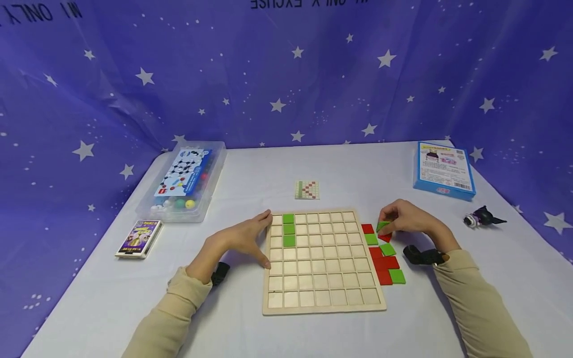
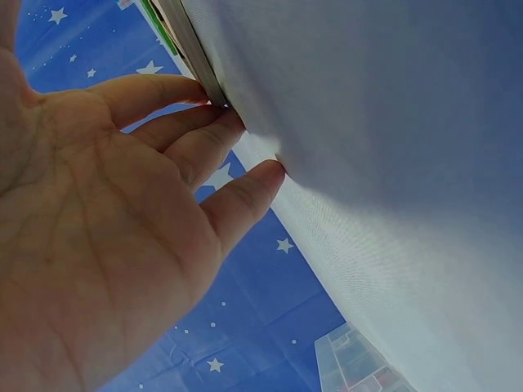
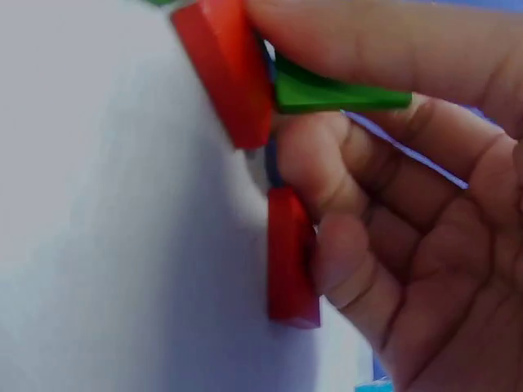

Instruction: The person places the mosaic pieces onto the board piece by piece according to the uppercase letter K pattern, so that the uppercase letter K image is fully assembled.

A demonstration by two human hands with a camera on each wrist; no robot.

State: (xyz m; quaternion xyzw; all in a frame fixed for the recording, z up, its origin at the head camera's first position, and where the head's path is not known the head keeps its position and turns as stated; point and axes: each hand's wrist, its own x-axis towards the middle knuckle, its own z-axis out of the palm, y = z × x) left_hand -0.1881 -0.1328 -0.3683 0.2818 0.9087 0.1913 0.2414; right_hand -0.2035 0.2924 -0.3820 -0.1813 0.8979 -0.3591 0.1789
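Observation:
A wooden grid board (image 1: 324, 312) lies on the table with green tiles (image 1: 289, 229) in three cells of its second column. My left hand (image 1: 243, 241) rests along the board's left edge, thumb and fingers spread. In the left wrist view, its fingertips (image 2: 265, 171) touch the board's side and the tablecloth. Right of the board, my right hand (image 1: 405, 219) pinches a green tile (image 3: 335, 88) between thumb and fingers. Red tiles (image 3: 292, 261) lie right at those fingers. More red tiles (image 1: 382, 271) and green tiles (image 1: 397, 276) are gathered beside the board's right edge.
Behind the board lies a small pattern card (image 1: 307, 190). At left are a clear plastic case (image 1: 215, 174) and a small card box (image 1: 140, 239). A blue box (image 1: 444, 169) and a small black figure (image 1: 483, 217) stand at right. A starry purple cloth (image 1: 286, 74) hangs behind.

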